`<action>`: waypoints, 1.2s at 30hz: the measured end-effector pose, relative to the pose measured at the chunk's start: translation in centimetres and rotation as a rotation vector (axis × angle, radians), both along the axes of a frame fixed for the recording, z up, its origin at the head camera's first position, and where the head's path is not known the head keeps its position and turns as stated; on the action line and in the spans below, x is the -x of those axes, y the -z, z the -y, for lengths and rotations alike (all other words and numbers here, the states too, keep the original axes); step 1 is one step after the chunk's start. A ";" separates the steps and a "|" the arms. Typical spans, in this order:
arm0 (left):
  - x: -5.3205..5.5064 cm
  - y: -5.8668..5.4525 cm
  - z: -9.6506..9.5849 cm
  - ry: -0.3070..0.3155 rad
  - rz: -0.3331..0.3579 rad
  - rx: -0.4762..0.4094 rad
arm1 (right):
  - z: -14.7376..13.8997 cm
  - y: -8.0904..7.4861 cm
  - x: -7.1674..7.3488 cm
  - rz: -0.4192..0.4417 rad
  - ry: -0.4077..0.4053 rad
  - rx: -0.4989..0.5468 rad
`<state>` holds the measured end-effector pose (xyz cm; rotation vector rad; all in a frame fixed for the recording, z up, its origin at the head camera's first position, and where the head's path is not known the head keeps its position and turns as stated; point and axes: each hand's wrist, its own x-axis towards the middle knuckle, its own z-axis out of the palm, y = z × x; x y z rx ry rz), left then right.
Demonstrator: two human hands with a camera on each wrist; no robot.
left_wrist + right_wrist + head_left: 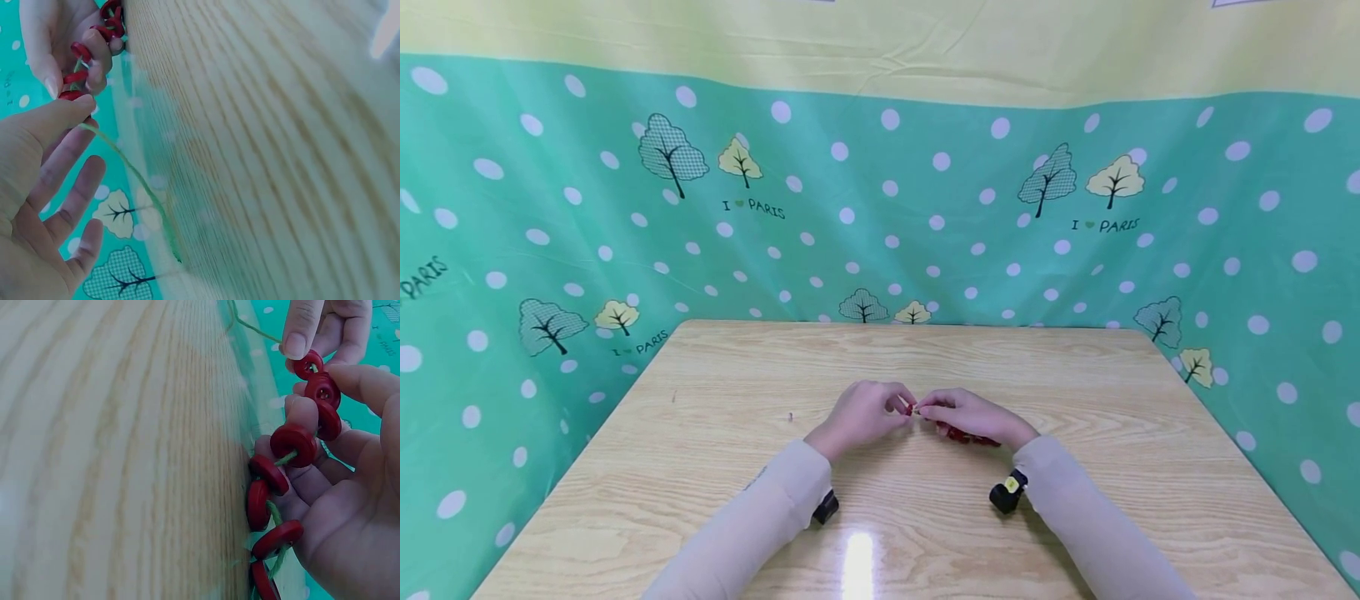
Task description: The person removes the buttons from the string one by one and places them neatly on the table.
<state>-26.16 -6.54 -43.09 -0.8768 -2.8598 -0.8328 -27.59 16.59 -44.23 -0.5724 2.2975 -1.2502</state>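
Observation:
Several red buttons (294, 445) hang threaded on a green string (139, 177). My left hand (868, 414) pinches the button at the string's end of the row (308, 365) between thumb and finger. From that pinch the string's bare tail runs down to the table in the left wrist view. My right hand (973, 414) holds the row close by, its thumb or finger tip on the neighbouring button (323, 389). The other buttons lie along its fingers and trail below the palm. In the head view, the right hand partly hides the row.
Both hands work just over a wood-grain table (880, 358). A tiny dark object (790, 416) lies on it left of the hands. Behind the table and at its sides hangs a green dotted curtain (940, 192). Black wrist cameras (1006, 495) sit at both sleeves.

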 end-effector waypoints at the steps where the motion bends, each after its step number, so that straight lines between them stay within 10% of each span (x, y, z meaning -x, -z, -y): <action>1: 0.0 0.0 0.0 -0.002 0.001 -0.004 | 0.0 0.0 0.0 -0.003 -0.003 -0.002; 36: -0.1 -0.3 1.1 -0.043 0.042 -0.082 | -0.2 0.0 -0.5 0.019 -0.012 -0.007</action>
